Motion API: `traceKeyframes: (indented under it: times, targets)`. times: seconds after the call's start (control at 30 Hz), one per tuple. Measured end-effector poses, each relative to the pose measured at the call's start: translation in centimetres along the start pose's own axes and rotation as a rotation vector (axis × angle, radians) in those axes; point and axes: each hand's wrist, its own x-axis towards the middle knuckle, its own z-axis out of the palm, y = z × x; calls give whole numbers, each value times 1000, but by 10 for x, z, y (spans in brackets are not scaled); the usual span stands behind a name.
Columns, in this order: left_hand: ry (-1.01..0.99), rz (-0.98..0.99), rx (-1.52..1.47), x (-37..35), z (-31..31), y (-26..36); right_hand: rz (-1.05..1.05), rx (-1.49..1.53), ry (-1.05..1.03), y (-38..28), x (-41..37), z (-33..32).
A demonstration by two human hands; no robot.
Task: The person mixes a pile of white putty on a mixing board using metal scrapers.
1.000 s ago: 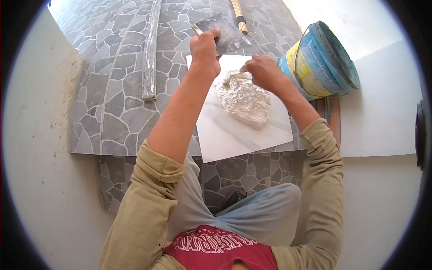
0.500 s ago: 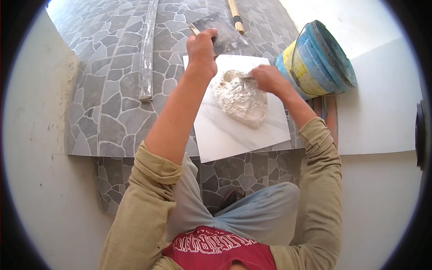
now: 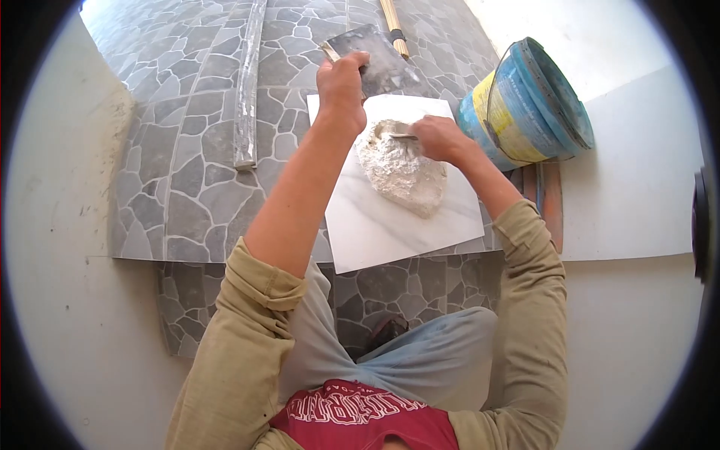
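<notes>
My left hand is closed around the handle of a flat plastering trowel, whose grey, smeared blade is held beyond the far edge of a white marbled tile. On that tile lies a mound of wet white plaster with a hollow at its far end. My right hand grips a small tool with a thin flat blade, perhaps a putty knife. Its blade is at the hollow, touching or just over the plaster; my fingers hide the handle.
A blue bucket with a yellow label leans on its side to the right. A long plaster-streaked bar lies on the stone-patterned floor at left. A bound bundle of sticks lies at the back. A step edge runs before my knees.
Both hands have shifted slightly. The trowel in my left hand has moved a little right and nearer, while my right hand has brought its blade a bit closer and left over the plaster.
</notes>
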Motion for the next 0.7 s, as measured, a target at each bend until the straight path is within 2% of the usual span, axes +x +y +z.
traceKeyframes:
  times: [0.07,0.2,0.3,0.4,0.53,0.6,0.63,0.7]
  targets:
    - [1,1,9,1,1,5,69,-11,-84,2,-6,-26]
    - [-19,1,-11,6,1,-1,91,1,-29,9,-1,-39]
    - [21,-13,16,3,3,-3,-55,23,297,7,17,-2]
    - [2,1,-1,-3,1,3,-75,-97,39,-1,16,7]
    - [-7,0,3,1,3,4,33,-66,-129,-7,-2,-49]
    - [19,3,13,2,2,3,29,-2,-11,-12,-2,-60]
    - [20,2,11,2,2,1,-63,2,108,-8,2,-48]
    - [38,-7,31,2,2,0,-76,-13,172,-11,15,-16]
